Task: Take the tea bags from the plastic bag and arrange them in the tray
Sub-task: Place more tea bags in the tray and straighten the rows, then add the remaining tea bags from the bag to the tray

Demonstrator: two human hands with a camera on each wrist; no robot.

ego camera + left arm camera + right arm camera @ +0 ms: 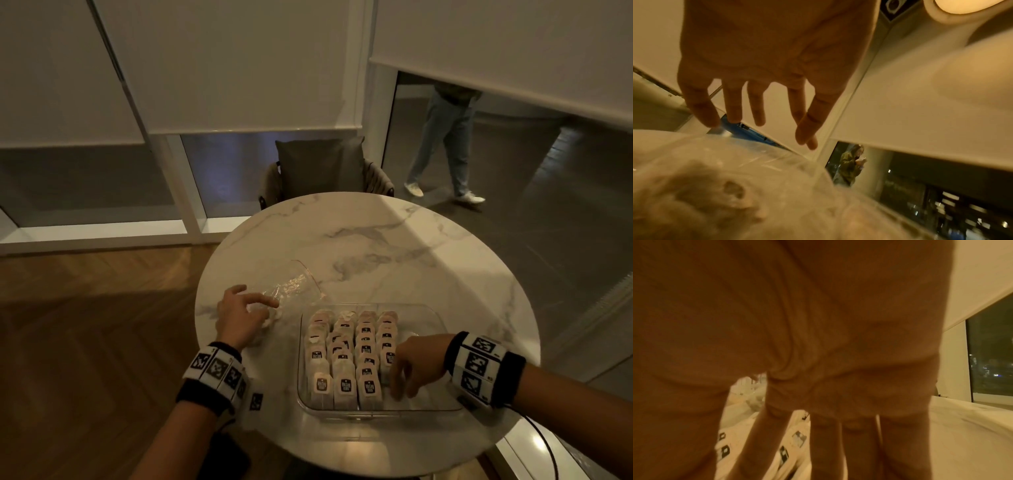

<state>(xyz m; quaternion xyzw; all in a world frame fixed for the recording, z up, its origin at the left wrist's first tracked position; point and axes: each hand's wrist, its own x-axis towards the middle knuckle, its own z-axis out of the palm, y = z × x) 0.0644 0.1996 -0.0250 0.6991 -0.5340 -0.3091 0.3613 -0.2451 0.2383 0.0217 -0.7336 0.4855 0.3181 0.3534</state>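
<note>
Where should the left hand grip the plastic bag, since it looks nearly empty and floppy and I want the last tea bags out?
Judging by its pose, pinch the plastic bag at its near end, coming from the left hand side. It lies flat on the table, a tea bag showing there by the fingers.

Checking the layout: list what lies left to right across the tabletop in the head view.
Left hand → crumpled clear plastic bag → clear rectangular plastic tray with rows of paper tea bags → right hand.

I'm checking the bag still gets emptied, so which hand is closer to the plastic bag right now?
Left. The left hand hovers at the plastic bag, fingers spread; the right hand reaches down into the tray.
</note>
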